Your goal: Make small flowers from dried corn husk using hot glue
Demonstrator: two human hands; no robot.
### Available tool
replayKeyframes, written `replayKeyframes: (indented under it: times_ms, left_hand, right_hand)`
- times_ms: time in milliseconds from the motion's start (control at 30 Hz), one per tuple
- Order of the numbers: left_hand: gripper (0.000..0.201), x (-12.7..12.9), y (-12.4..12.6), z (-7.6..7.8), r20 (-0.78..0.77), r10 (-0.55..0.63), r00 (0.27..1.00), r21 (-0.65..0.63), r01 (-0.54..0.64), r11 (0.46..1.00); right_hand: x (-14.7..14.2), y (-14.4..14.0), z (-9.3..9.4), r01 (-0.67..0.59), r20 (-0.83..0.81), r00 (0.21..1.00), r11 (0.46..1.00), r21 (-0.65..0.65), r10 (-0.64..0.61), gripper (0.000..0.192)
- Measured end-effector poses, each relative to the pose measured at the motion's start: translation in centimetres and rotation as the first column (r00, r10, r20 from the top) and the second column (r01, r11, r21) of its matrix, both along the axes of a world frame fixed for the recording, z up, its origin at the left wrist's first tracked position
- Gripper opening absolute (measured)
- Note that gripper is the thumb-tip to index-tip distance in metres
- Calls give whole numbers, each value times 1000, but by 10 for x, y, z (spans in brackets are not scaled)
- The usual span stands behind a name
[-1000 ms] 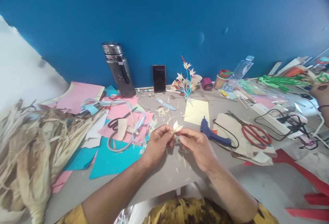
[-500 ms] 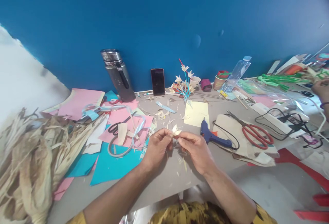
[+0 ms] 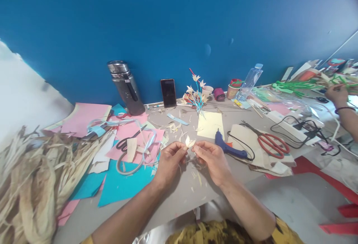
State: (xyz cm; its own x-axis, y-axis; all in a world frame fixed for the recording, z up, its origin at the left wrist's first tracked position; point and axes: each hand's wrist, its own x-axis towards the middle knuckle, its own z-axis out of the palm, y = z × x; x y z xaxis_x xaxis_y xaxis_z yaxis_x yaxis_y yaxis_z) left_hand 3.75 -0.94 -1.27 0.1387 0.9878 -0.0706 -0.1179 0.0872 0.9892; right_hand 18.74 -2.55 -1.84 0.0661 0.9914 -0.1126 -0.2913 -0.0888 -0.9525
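Observation:
A small cream flower (image 3: 189, 141), looking like dried corn husk, is pinched upright between the fingertips of my left hand (image 3: 170, 162). My right hand (image 3: 212, 162) is closed in a pinch at the flower's right edge; its fingertips partly hide what they grip. Thin pale strands hang below the fingers. Behind the hands, similar husk flowers on blue stems (image 3: 198, 94) stand by the wall. A yellow paper square (image 3: 209, 124) lies in front of them. Close to my right hand rests a blue glue gun (image 3: 232, 149).
Corn husks (image 3: 36, 184) are heaped at left beside pink and blue paper (image 3: 125, 186), with black scissors (image 3: 125, 143) on top. A flask (image 3: 127, 91) and phone (image 3: 168, 93) stand at the wall. Red-handled scissors (image 3: 272, 145) and a power strip (image 3: 291, 127) lie right. Another person's hand (image 3: 337, 95) works far right.
The view has swung slightly right and up. My hands stay together, with the right fingertips a little shifted at the flower. The other person's hand has come further into view.

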Motion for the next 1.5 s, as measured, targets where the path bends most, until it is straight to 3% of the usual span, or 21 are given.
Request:
replayKeyframes:
  times_ms: [167, 367, 733, 867, 967, 1100, 1167, 1233, 1333, 1500]
  left_hand:
    - [28, 0, -1, -2, -5, -43, 999, -9, 43, 999]
    - [25, -1, 1, -8, 106, -113, 988, -34, 117, 993]
    - [20, -1, 3, -10, 174, -71, 982, -98, 89, 991]
    - [22, -3, 4, -8, 196, -39, 980, -139, 67, 988]
    - [25, -5, 9, -8, 210, -5, 978, -146, 36, 989]
    - [27, -7, 15, -11, 245, 66, 967, -195, -18, 981]
    - [29, -8, 16, -12, 263, 81, 961, -215, -24, 976]
    - [30, -8, 17, -11, 276, 82, 958, -227, -18, 974]
    - [31, -7, 17, -10, 296, 95, 950, -240, -22, 970]
    - [31, -9, 19, -10, 312, 140, 940, -238, -65, 969]
  right_hand:
    - [-1, 3, -3, 38, 43, 998, 999, 1, -38, 33]
    - [1, 4, 0, 38, 66, 997, 999, 15, -39, 31]
    - [-4, 4, 3, -6, 68, 998, 1000, -9, 7, 32]
    - [9, 4, 6, -35, 219, 975, 999, 20, 30, 33]
    - [38, 12, 11, -86, 483, 875, 990, 110, 22, 29]
    - [82, 39, 24, -157, 842, 533, 970, 187, -76, 18]
    - [94, 59, 30, -241, 934, 357, 963, 120, -27, 16]
    - [97, 81, 34, -303, 973, 212, 953, -26, 94, 14]
    - [92, 114, 34, -321, 971, 165, 941, -110, 170, 12]
    - [79, 148, 22, -249, 962, 139, 949, -196, 235, 21]
